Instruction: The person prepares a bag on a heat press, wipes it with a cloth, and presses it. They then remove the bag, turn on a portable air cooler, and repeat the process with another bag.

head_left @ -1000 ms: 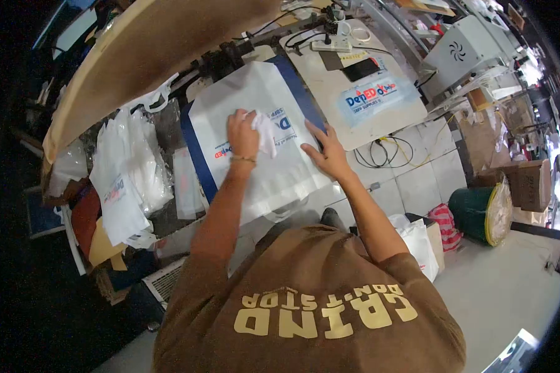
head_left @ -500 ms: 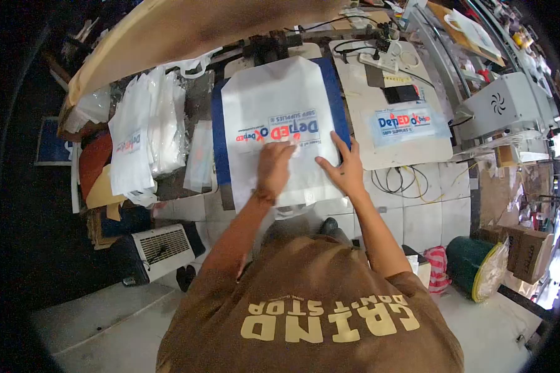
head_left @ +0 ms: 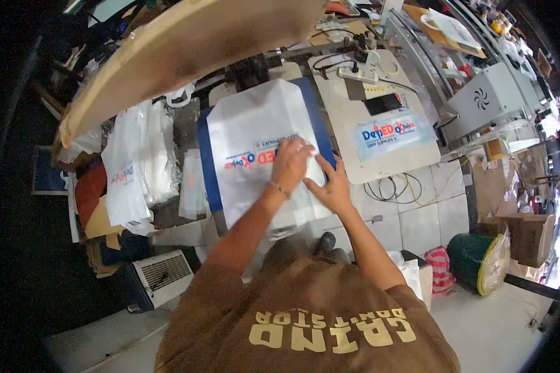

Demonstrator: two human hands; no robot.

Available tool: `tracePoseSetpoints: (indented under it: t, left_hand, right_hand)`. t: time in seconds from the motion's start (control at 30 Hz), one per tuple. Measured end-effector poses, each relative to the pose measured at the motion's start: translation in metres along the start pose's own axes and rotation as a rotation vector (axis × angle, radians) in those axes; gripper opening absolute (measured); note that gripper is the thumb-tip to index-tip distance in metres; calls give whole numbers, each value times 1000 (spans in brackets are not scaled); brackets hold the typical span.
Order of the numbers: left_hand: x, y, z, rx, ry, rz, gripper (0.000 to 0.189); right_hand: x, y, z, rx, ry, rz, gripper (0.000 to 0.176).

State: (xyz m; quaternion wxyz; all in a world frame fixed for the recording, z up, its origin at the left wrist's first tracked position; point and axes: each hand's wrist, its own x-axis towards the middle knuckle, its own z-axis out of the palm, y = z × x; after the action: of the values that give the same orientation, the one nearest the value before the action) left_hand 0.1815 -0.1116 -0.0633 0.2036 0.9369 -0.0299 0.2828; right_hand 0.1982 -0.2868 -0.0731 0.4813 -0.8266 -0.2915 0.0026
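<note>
A white bag (head_left: 239, 133) with a printed blue and red logo lies flat over a dark blue board (head_left: 210, 186). My left hand (head_left: 290, 166) presses down on the print with its fingers bent together, covering part of the lettering. Something small and white shows by those fingertips, too blurred to name. Just to its right, my right hand (head_left: 333, 188) rests on the bag's right side, thumb and index finger spread apart.
On the right, a pale board (head_left: 392, 163) bears a printed film (head_left: 395, 137), a black phone (head_left: 384, 104) and a power strip (head_left: 362, 74). White bags (head_left: 126, 174) and clear-wrapped packs (head_left: 162, 152) lie left. A large curved panel (head_left: 193, 56) overhangs the far side.
My left hand has slid right and away from me across the print, closer to my right hand. The camera view has also shifted and tilted slightly.
</note>
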Motion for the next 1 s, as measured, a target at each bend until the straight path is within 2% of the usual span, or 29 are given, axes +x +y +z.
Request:
tracePoseSetpoints:
  t: [0.13, 0.2, 0.27, 0.3, 0.33, 0.37, 0.4, 0.43, 0.47, 0.53, 0.6, 0.63, 0.7, 0.73, 0.8, 0.83, 0.87, 0.93, 1.0]
  left_hand:
    - [16, -44, 4, 123, -62, -30, 15]
    - [14, -35, 7, 89, -45, -163, 17]
    - [-18, 6, -33, 98, 35, -42, 12]
    - [-37, -10, -47, -5, 108, -80, 10]
    - [-62, -56, -52, 104, 80, -83, 10]
    - [-71, -92, -80, 169, 95, -151, 11]
    - [-69, -125, -120, 156, 22, -205, 11]
    - [-77, -167, -140, 254, 44, -130, 10]
    - [-88, -220, -160, 128, 33, -105, 11]
    - [-95, -255, -190, 82, 277, -348, 12]
    - [-101, -274, -215, 220, 81, -467, 19]
    - [-115, -297, -213, 206, 79, -465, 19]
    - [-135, -341, -191, 630, -255, -521, 29]
    - [-129, -335, -187, 617, -253, -510, 29]
    - [-117, -303, -197, 783, -7, -417, 36]
    - [-105, -283, -202, 786, 122, -364, 23]
    - [-99, -267, -200, 774, 113, -357, 23]
    - [-93, -238, -195, 68, 159, -530, 13]
    - [-85, -184, -182, -134, 109, -318, 13]
  right_hand:
    - [-2, -13, -4, -52, -27, 72, 73]
    - [-2, -8, 0, -40, -13, 69, 71]
    - [-1, -18, -3, -13, -8, 78, 72]
    - [0, -18, -2, -21, -16, 89, 72]
    - [-1, -16, -1, -32, -24, 108, 72]
    - [-2, -11, 2, 27, -15, 124, 72]
    - [-5, -13, 1, 22, -25, 128, 72]
    - [-2, -17, 0, 18, -28, 138, 72]
    - [1, -20, 0, 15, -31, 149, 72]
    - [4, -15, 4, 43, -31, 105, 73]
    - [1, -20, -1, 23, -62, 146, 74]
    - [2, -25, -3, 14, -77, 161, 75]
    - [1, -19, -2, -32, -78, 132, 76]
    - [1, -15, -4, -66, -91, 98, 76]
    - [2, -17, -3, -74, -81, 114, 78]
    - [2, -20, -3, -57, -76, 125, 78]
    - [1, -22, -4, -42, -73, 137, 78]
    - [1, -25, -4, -51, -65, 150, 78]
    - [0, -25, -4, -53, -57, 153, 78]
